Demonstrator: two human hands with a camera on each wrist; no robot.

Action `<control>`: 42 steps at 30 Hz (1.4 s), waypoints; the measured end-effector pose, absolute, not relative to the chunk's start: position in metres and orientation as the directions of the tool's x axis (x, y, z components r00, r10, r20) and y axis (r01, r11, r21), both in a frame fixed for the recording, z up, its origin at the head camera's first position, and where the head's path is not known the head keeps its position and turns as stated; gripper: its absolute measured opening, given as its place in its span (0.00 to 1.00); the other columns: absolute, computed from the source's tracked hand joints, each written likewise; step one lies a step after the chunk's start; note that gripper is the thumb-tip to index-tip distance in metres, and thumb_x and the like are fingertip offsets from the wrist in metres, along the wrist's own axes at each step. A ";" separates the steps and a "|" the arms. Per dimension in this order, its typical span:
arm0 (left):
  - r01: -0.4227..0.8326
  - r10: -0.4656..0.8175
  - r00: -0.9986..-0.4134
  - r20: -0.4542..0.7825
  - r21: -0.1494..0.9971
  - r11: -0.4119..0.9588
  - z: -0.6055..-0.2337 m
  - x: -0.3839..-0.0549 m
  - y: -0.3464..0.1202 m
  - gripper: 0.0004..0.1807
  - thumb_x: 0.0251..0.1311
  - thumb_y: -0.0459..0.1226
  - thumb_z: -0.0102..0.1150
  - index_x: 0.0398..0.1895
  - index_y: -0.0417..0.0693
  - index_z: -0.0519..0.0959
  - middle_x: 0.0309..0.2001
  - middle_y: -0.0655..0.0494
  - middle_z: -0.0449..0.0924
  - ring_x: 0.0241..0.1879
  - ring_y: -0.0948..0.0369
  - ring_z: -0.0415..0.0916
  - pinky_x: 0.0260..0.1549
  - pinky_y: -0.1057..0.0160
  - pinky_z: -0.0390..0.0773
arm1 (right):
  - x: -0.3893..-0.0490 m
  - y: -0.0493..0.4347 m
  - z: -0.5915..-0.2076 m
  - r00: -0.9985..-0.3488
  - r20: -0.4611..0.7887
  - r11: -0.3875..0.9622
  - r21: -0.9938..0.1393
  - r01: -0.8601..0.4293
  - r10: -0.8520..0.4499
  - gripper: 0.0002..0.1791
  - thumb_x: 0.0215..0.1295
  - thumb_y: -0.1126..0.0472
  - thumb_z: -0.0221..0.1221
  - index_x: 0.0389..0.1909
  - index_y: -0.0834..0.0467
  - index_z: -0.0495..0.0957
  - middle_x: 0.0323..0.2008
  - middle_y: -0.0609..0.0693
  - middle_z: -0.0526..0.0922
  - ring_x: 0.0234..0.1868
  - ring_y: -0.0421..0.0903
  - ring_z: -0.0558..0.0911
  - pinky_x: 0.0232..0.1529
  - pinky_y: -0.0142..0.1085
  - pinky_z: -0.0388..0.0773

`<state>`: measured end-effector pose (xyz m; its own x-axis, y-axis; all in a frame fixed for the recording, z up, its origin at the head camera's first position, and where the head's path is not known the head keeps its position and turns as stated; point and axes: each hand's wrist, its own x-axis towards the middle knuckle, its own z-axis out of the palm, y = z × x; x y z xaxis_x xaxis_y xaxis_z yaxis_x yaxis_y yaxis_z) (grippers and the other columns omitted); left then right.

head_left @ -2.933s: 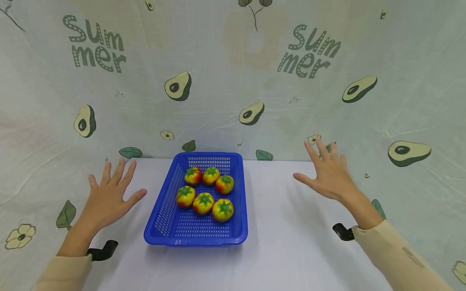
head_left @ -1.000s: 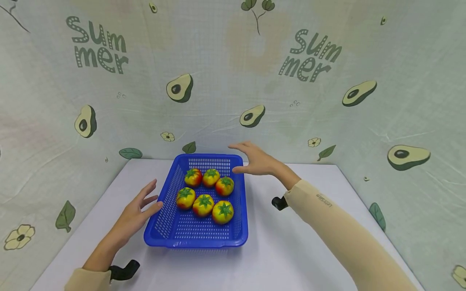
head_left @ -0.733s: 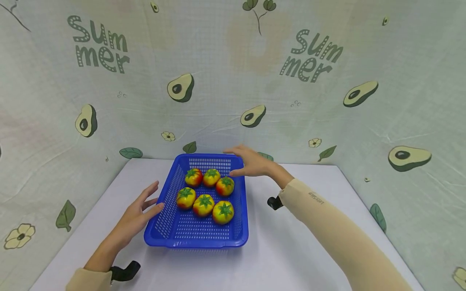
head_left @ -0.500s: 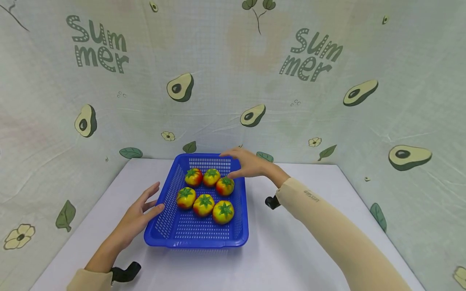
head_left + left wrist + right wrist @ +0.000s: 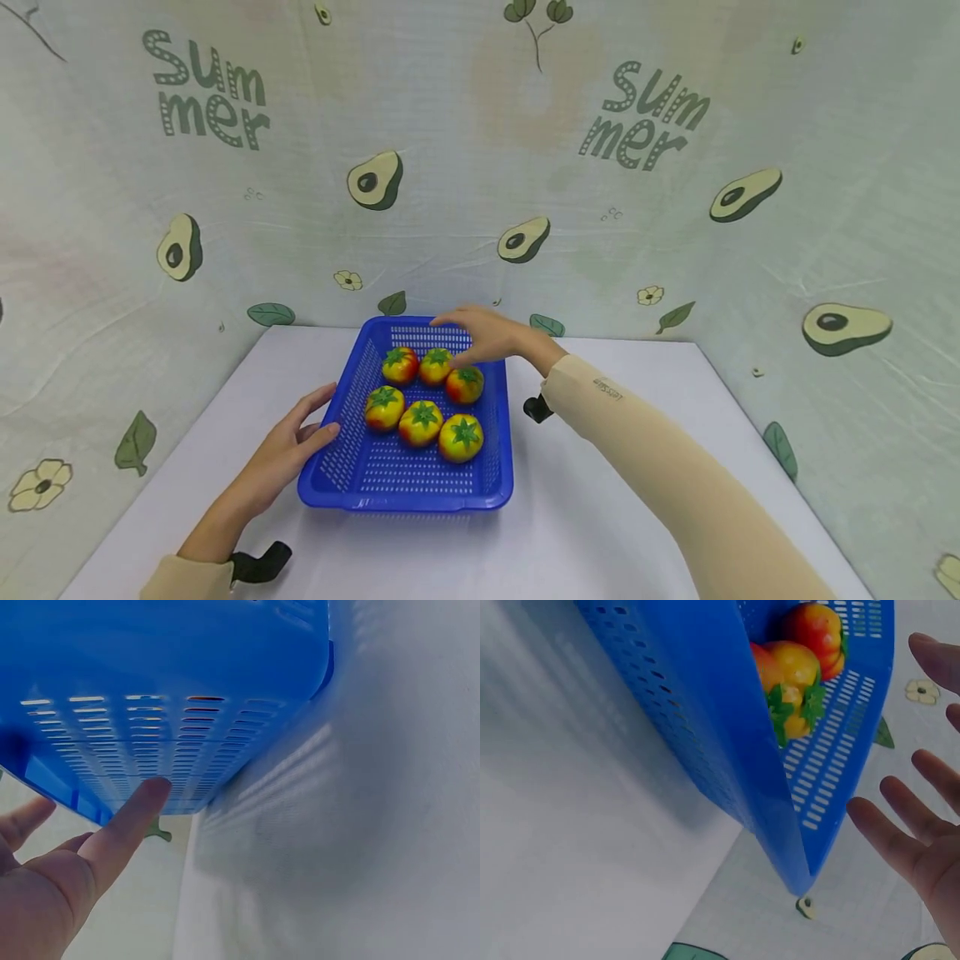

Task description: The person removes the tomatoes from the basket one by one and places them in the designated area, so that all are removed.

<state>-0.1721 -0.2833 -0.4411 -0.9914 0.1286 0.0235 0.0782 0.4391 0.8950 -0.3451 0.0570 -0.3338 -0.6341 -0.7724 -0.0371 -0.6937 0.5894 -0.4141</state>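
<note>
A blue plastic basket (image 5: 405, 503) with slotted walls holds several yellow-red, tomato-like fruits with green leafy tops, in two rough rows. My left hand (image 5: 273, 462) is at the basket's left rim, thumb and fingers spread; in the left wrist view a straight finger (image 5: 124, 832) lies close to the outer wall, and contact is unclear. Above the basket's back right part is my right hand (image 5: 491, 335), fingers apart and holding nothing. Its thumb is near the back middle fruit (image 5: 436, 367) and the back right fruit (image 5: 465, 385). The front right fruit (image 5: 461, 438) is uncovered.
The basket stands on a white table (image 5: 600, 500). Behind and at both sides hangs a pale cloth (image 5: 450, 125) printed with avocados, leaves and lettering. A black wrist mount (image 5: 261, 563) sticks out at the left cuff, another mount (image 5: 537, 408) at the right.
Both hands have come inward from wide apart. The right hand has moved left over the basket's back; the left has reached its left rim. Basket and fruits stay in place.
</note>
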 end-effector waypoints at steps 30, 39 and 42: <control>-0.045 0.145 -0.984 -0.100 0.940 0.339 -0.447 -0.175 -0.285 0.41 0.79 0.51 0.55 0.87 0.63 0.47 0.80 0.33 0.58 0.74 0.34 0.66 0.64 0.41 0.79 | -0.362 0.005 -0.362 -0.664 -0.027 0.559 -0.565 -0.607 -0.748 0.39 0.71 0.57 0.70 0.80 0.54 0.66 0.76 0.56 0.70 0.78 0.57 0.67 0.79 0.52 0.63; -0.033 0.160 -0.983 -0.091 0.942 0.335 -0.445 -0.174 -0.286 0.40 0.81 0.50 0.53 0.88 0.61 0.47 0.80 0.32 0.57 0.73 0.35 0.68 0.62 0.43 0.81 | -0.364 -0.008 -0.377 -0.685 -0.001 0.551 -0.594 -0.586 -0.729 0.38 0.71 0.57 0.70 0.79 0.53 0.67 0.76 0.59 0.71 0.77 0.58 0.68 0.78 0.51 0.65; -0.034 0.164 -0.982 -0.093 0.942 0.333 -0.446 -0.175 -0.287 0.41 0.81 0.50 0.53 0.88 0.62 0.46 0.80 0.33 0.58 0.72 0.36 0.69 0.61 0.45 0.82 | -0.364 -0.011 -0.382 -0.704 -0.009 0.567 -0.599 -0.565 -0.711 0.38 0.71 0.57 0.70 0.79 0.52 0.68 0.76 0.60 0.70 0.77 0.58 0.69 0.77 0.51 0.66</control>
<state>-0.1746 -0.2869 -0.4460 -0.9821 0.1640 -0.0930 -0.0337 0.3325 0.9425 -0.3640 -0.0107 -0.3821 -0.7036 -0.7105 -0.0087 -0.5653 0.5671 -0.5991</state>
